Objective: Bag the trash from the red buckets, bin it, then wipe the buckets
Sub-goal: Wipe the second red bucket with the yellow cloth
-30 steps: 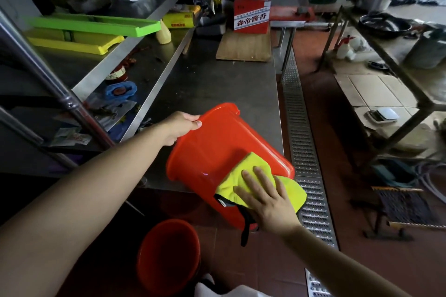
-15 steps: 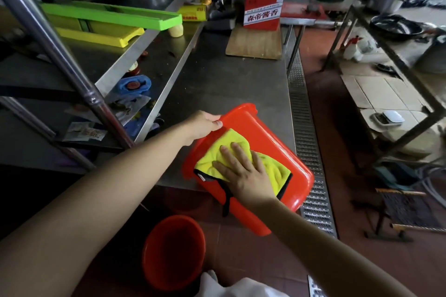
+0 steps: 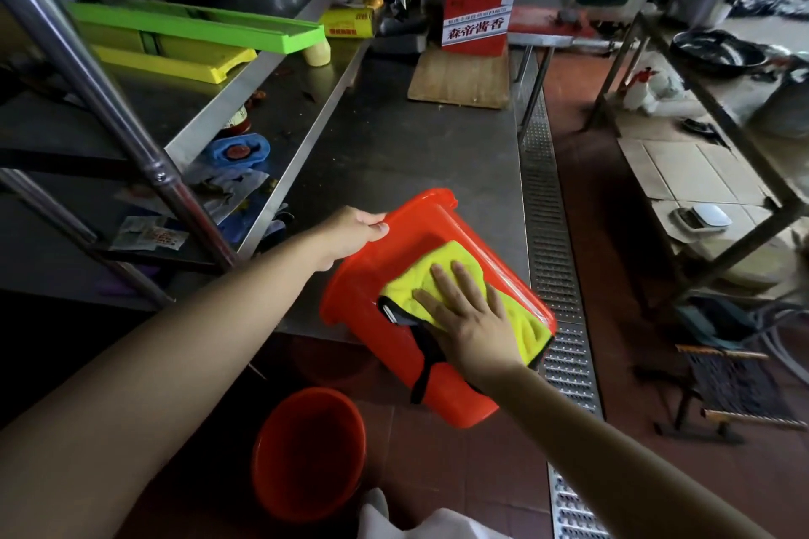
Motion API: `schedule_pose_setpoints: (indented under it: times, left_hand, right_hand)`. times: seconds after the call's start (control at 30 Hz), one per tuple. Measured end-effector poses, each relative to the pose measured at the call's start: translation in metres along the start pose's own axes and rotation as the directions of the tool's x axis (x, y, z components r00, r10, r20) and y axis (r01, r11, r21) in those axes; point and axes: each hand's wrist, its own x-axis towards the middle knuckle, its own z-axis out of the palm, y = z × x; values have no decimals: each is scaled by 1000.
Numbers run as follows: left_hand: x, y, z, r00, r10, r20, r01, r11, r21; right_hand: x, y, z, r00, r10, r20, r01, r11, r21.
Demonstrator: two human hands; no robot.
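A red bucket (image 3: 389, 249) lies tilted over the near edge of the steel counter (image 3: 394, 144), its base pointing up and to the right. My left hand (image 3: 357, 228) grips its far left rim. My right hand (image 3: 470, 315) lies flat, fingers spread, pressing a yellow cloth (image 3: 455, 271) with a black edge against the bucket's outer wall. A black strap of the cloth hangs below my wrist. A second red bucket (image 3: 306, 455) stands upright on the red tile floor below.
A metal floor drain grate (image 3: 551, 232) runs along the counter's right side. A shelf rack with green and yellow trays (image 3: 197, 31) stands at the left. A red box (image 3: 475, 20) sits on a wooden board at the counter's far end. A metal table frame (image 3: 718, 109) stands to the right.
My right hand has slid the yellow cloth over the bucket wall, up toward the rim and back toward the base. The left hand has kept its grip while the bucket turned slightly.
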Motion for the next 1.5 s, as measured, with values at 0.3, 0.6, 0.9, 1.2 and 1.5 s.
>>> schedule_pose_setpoints:
  times: [0.3,0.6,0.9,1.2,1.5]
  left_hand:
    - [-4,-1,4,995,33,-90,-32,999,16]
    - [-11,-10,2,997,7,-74,-6,1000,19]
    - [-24,-17,4,993,5,-119,-3,1000,16]
    - [-24,-24,1,983,5,-185,-2,1000,16]
    - [-18,-3,-15,999,-40,-29,44,989,141]
  right_hand:
    - [44,-6,-4,999,-9,39,8,999,37]
    - [-88,51,5,999,-34,-4,34,997,76]
    - [39,7,-14,990,80,115,-99,980,170]
    - [58,9,-15,995,-17,95,3,988,153]
    - [-78,78,-1,993,-84,-83,98,979,180]
